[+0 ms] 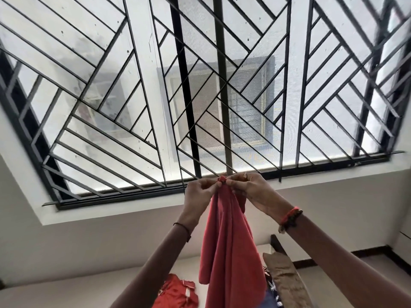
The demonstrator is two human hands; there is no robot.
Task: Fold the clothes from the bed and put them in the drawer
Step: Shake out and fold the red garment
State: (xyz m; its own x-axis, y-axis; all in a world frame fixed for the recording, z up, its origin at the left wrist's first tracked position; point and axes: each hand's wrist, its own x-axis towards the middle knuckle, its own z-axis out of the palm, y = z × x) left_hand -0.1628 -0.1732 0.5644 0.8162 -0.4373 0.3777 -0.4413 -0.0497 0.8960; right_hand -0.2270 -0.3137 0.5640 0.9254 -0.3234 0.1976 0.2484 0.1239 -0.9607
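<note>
Both hands, left hand (201, 192) and right hand (249, 191), pinch a red garment (229, 252) by one edge, raised high, probably so it hangs straight for folding.

A red garment (229, 245) is pinched at its top by the left hand (201, 192) and right hand (249, 188), held up before a barred window (155, 85).

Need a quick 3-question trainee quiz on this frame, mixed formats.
1. True or false: the left hand holds the pink-red garment alone.
2. Which wrist wears the thick red bracelet? A) left B) right
3. Fill in: the khaki garment lies to the ___ of the held one.
Key: 1 false, the right hand pinches it too; 2 B; 3 right.
</note>
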